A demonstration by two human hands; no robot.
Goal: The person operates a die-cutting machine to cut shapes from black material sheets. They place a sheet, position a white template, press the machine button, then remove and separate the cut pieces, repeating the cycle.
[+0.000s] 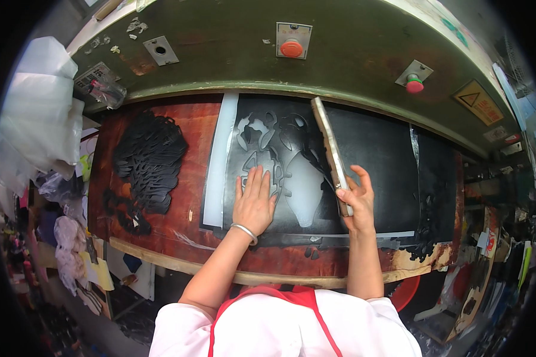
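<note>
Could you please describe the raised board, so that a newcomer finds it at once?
In front of the green panel lies a black sheet. Over this sheet, the right grip holds the board by its near end. Unlike the flat sheet, it stands steeply tilted, showing a long pale edge.

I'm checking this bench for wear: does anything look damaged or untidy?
Yes: near the front right corner, a pale, ragged patch interrupts the red board, looking worn or chipped. Black scraps lie untidily beside it.
</note>
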